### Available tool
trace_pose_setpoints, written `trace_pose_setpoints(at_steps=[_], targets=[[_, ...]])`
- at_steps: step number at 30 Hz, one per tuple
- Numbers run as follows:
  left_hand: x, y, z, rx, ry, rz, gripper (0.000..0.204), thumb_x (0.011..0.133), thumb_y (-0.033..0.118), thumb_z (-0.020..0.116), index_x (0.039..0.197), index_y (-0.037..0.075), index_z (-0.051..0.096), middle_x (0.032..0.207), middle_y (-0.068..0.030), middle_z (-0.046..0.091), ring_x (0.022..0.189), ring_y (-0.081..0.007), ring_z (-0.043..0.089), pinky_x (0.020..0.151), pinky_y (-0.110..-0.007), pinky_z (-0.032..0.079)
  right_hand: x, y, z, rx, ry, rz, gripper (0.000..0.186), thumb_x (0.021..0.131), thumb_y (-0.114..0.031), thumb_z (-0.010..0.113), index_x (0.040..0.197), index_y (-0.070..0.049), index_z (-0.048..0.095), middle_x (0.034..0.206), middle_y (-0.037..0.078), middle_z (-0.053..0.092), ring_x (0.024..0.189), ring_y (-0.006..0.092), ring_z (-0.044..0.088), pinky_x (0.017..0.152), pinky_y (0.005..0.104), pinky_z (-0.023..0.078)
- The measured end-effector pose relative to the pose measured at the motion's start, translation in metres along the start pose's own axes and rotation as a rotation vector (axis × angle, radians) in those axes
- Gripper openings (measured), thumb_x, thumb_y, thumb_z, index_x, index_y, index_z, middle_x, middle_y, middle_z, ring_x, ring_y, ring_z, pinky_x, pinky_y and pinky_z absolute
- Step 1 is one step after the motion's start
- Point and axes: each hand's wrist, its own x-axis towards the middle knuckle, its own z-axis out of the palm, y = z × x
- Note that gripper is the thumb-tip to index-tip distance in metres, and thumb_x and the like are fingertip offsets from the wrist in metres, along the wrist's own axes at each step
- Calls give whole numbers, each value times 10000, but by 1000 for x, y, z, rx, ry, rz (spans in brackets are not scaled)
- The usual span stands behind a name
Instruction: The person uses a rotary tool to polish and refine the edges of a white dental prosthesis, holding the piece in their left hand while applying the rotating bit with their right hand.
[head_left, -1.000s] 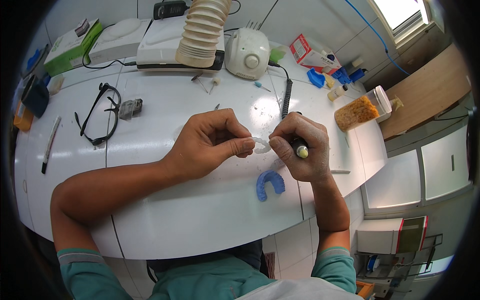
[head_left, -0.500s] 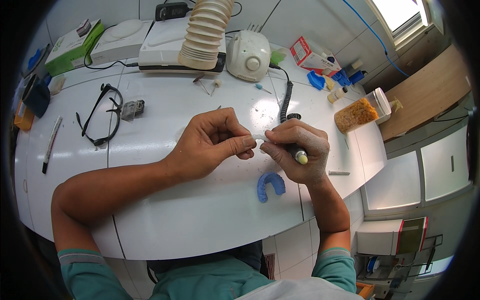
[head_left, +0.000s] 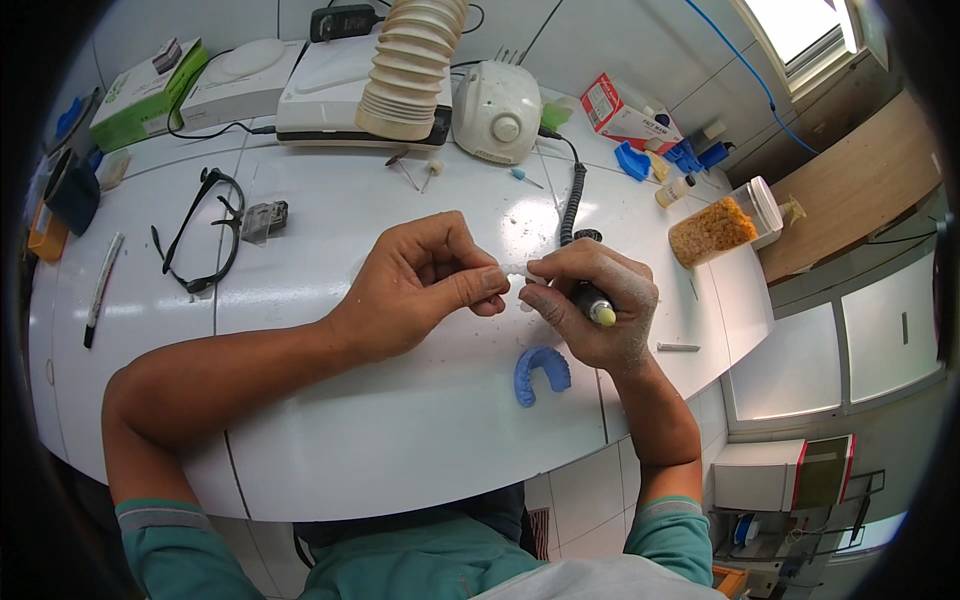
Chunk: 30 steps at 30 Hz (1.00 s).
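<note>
My left hand pinches a small translucent arch-shaped piece between thumb and finger, mid-table. My right hand, dusted white, is closed around a black-and-silver handpiece with a pale yellow end, its finger and thumb at the piece's other end. The piece is mostly hidden by my fingers. A coiled black cord leads from the handpiece toward a white control unit. Below my hands, a blue horseshoe dental model lies on the white tiled worktop.
Black glasses, a marker and a small grey item lie left. A ribbed suction hose hangs overhead. At right stand a tub of orange granules, a bottle and a face-mask box. Boxes line the back.
My right fingertips have moved slightly up and left over the translucent piece, which is now more covered. My left hand has risen slightly.
</note>
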Motion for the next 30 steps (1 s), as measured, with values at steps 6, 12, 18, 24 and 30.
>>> trace_pose_setpoints(at_steps=[6,12,18,24,30], targets=[[0,-4,-1,-27,-17,12,111,1039,98,701,1047,20,622,1049,-124,717,971,-167,741,872,-314,641,1,-1,0,-9,-44,17,291,836,-54,883,1111,-85,793,884,40,742,619,59,627,519,220,481],[2,-7,-2,-33,-43,46,87,1039,73,689,1062,28,618,1050,-118,702,983,-171,731,877,-316,636,0,-2,3,4,7,29,253,814,-65,904,1016,-77,752,877,35,738,613,63,626,515,225,480],[2,-9,-2,-41,-63,75,79,1040,59,683,1062,35,611,1064,-122,695,981,-165,719,873,-316,622,2,-3,-1,-12,-47,31,248,810,-53,904,988,-69,732,853,30,733,617,60,636,516,237,476],[2,-9,-1,-22,-69,88,76,1043,51,676,1057,38,602,1062,-124,693,975,-163,712,858,-314,611,2,-7,-3,-6,-65,94,247,807,-46,901,985,-70,732,833,24,725,623,60,641,528,238,478],[2,-5,-1,-7,-73,70,97,1042,55,680,1102,31,608,1069,-114,693,982,-157,713,865,-305,612,2,-7,-2,-15,-59,81,255,801,-78,916,945,-85,706,816,17,721,620,64,646,525,238,482]])
